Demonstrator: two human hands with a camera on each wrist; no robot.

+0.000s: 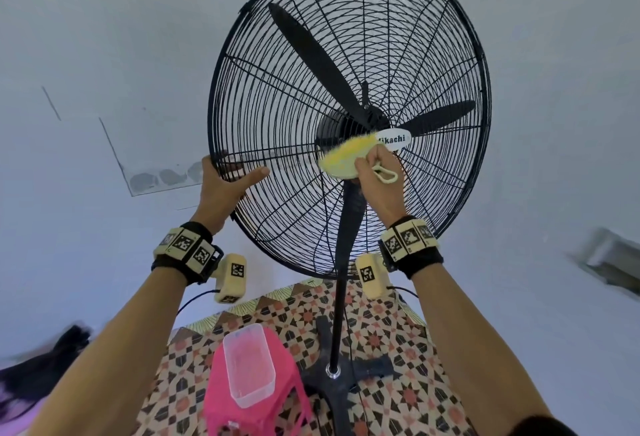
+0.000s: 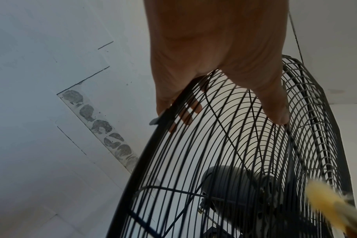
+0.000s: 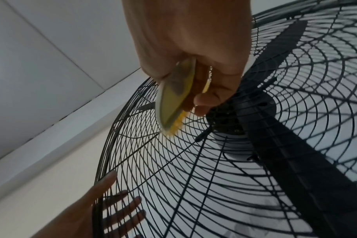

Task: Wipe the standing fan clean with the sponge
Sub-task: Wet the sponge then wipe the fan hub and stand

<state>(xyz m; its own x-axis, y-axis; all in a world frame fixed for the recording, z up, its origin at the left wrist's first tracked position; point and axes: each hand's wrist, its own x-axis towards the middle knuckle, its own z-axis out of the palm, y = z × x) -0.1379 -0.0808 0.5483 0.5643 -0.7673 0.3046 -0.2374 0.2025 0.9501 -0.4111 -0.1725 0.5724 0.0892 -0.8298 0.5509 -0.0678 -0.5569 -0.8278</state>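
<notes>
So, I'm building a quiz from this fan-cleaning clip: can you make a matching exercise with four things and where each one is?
Things:
1. sponge
2. left hand
3. clear container
4. standing fan

Places:
A. on top of the pink stool
B. gripping the left edge of the fan's guard
C. in the right hand, against the guard near its hub
D. on the patterned floor, on a black cross base

Pairs: 1-C, 2-B, 3-A, 4-D
</notes>
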